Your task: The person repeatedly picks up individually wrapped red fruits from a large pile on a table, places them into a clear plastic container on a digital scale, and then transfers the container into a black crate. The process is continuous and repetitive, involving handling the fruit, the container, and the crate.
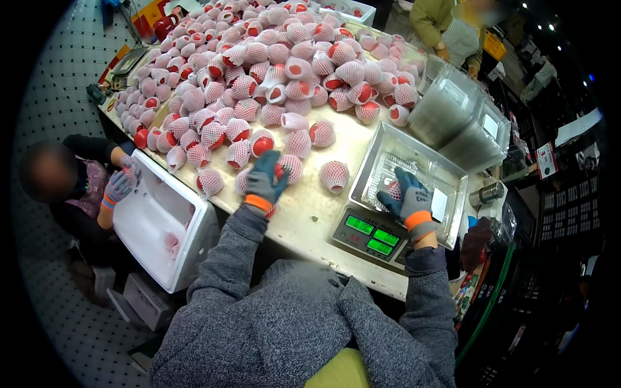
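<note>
My left hand (264, 180), in a grey and blue work glove with an orange cuff, grips a red fruit (292, 168) in a white foam net at the near edge of the pile. My right hand (411, 196), gloved the same way, has its fingers around another netted fruit (394, 190), low inside a clear plastic clamshell box (388, 167). That box lies open in the metal tray (365, 175) of a digital scale (371, 234) with lit green displays. One netted fruit (334, 176) lies apart on the table between my hands.
A large pile of netted red fruit (291, 63) covers the far table (310, 213). Stacked clear boxes (451, 106) stand behind the scale, with a metal cup (486, 194) at right. A co-worker (87, 179) holds a netted fruit over a white foam crate (145, 233). Another person (451, 34) stands beyond.
</note>
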A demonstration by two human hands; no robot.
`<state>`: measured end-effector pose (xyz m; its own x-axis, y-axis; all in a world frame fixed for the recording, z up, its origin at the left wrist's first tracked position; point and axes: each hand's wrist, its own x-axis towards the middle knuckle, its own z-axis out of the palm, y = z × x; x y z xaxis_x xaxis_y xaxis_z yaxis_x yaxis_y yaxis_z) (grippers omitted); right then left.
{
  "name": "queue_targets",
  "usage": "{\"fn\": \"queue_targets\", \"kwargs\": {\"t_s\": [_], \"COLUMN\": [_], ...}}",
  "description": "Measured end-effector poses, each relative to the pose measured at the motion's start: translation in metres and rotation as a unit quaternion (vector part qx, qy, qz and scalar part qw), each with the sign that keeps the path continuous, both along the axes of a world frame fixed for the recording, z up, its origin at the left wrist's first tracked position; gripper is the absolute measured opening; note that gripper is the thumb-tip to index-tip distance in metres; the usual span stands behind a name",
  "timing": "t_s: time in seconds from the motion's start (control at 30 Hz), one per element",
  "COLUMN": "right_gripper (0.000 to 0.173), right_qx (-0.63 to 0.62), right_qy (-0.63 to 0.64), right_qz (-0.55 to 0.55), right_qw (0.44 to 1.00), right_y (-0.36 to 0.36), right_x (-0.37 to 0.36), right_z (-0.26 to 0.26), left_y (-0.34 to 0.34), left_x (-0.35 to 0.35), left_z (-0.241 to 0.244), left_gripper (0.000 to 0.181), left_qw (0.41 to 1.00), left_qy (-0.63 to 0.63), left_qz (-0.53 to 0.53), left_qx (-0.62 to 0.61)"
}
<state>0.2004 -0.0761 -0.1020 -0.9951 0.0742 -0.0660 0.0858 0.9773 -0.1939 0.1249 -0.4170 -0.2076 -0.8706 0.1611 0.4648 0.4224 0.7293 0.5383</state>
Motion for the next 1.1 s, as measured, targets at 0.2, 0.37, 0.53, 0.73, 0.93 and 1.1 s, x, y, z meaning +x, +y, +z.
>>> {"fn": "queue_targets", "kwargs": {"t_s": [0.2, 0.37, 0.53, 0.73, 0.93, 1.1], "right_gripper": [0.085, 0.083, 0.069, 0.063, 0.076, 0.081], "right_qx": [0.043, -0.058, -0.04, -0.262, -0.55, -0.408], "right_qy": [-0.064, 0.009, -0.037, 0.125, 0.123, 0.306], "right_qz": [-0.019, -0.023, 0.065, 0.011, -0.093, -0.024], "right_qw": [0.997, 0.998, 0.996, 0.957, 0.821, 0.86], "right_y": [-0.002, 0.005, 0.003, 0.005, -0.023, -0.025], "right_x": [-0.016, -0.011, -0.005, 0.005, 0.001, -0.02], "right_z": [-0.001, 0.004, 0.002, 0.028, 0.024, 0.008], "left_y": [0.061, 0.053, 0.083, 0.089, 0.142, 0.169], "left_x": [-0.009, -0.067, -0.102, -0.121, -0.058, -0.009], "left_z": [-0.002, 0.009, -0.002, -0.011, 0.036, 0.089], "left_gripper": [0.072, 0.091, 0.101, 0.087, 0.081, 0.075], "left_qw": [0.987, 0.967, 0.904, 0.914, 0.939, 0.656], "left_qy": [-0.086, -0.22, -0.371, -0.342, -0.135, -0.359], "left_qz": [-0.067, 0.108, 0.124, 0.132, -0.047, -0.485], "left_qx": [-0.117, -0.076, -0.175, -0.171, 0.311, 0.454]}}
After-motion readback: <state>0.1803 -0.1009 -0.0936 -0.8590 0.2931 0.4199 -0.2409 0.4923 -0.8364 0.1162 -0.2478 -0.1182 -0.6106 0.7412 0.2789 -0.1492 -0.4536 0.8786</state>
